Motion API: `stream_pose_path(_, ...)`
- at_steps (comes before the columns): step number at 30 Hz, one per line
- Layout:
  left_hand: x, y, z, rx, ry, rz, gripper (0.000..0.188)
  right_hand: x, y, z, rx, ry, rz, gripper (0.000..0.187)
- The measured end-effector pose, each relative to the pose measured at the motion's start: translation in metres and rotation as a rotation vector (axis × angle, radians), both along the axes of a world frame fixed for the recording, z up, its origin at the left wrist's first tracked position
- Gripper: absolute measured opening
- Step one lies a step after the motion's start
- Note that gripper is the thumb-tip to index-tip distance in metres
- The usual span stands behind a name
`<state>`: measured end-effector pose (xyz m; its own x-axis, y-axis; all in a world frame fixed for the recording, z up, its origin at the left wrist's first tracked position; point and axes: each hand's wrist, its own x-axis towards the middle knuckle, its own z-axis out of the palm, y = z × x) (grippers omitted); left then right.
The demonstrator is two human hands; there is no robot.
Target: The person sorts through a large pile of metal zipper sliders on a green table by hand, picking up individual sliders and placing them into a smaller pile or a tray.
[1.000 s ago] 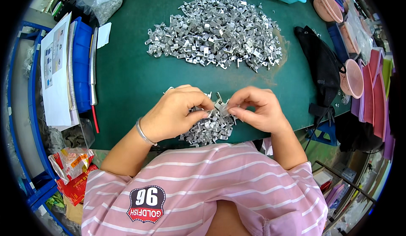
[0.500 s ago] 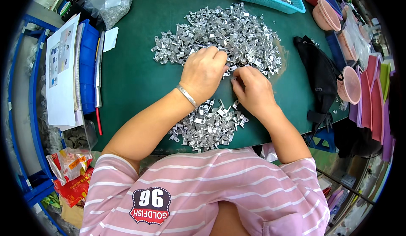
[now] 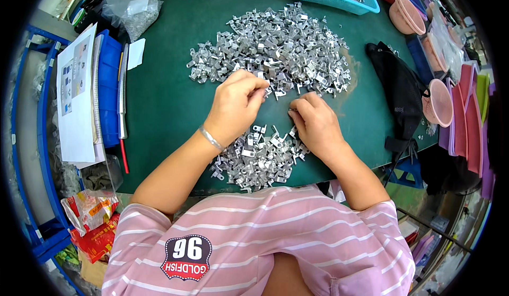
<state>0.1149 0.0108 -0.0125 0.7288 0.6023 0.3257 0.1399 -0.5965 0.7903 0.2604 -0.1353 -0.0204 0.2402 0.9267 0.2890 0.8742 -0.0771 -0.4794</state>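
Note:
A large heap of small silver metal brackets (image 3: 275, 44) is spread over the green table, each bent and with a hole. My left hand (image 3: 233, 107) is at the heap's near edge, thumb and forefinger pinched together; what they hold, if anything, is hidden. Closed too, my right hand (image 3: 318, 123) is slightly nearer me and to the right, with a sliver of a small metal bracket (image 3: 292, 109) showing at its fingertips. Between my forearms, close to the table's front edge, lies a smaller pile of the same brackets (image 3: 260, 160).
A turquoise basket (image 3: 339, 1) of metal pieces stands at the far right. Black cloth (image 3: 395, 84) and pink bowls (image 3: 407, 17) line the right side. On the left are a blue tray (image 3: 110, 84) with papers, a red pen (image 3: 124, 157) and a clear bag (image 3: 135, 9) of small parts.
My left hand has drawn back toward me and left from the heap. My right hand has come slightly nearer me, its fingers still pinched.

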Motion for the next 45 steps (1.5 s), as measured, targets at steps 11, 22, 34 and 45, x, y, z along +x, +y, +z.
stream_pose_path(11, -0.030, -0.025, 0.007, -0.975, -0.282, -0.115, 0.009, -0.010, -0.004, -0.004, 0.191, 1.539, 0.161, 0.024)
stream_pose_path(22, -0.034, -0.028, 0.023, -0.729, 0.045, -0.268, 0.033, -0.025, -0.013, 0.013, 0.120, 1.307, 0.189, 0.020)
stream_pose_path(34, -0.055, -0.012, 0.025, -0.637, 0.058, -0.090, 0.024, -0.005, 0.025, 0.008, -0.064, 0.068, 0.291, 0.022)
stream_pose_path(45, -0.061, -0.020, 0.024, -0.821, -0.195, -0.262, 0.016, -0.002, 0.005, 0.032, -0.410, 1.436, 0.111, 0.011)
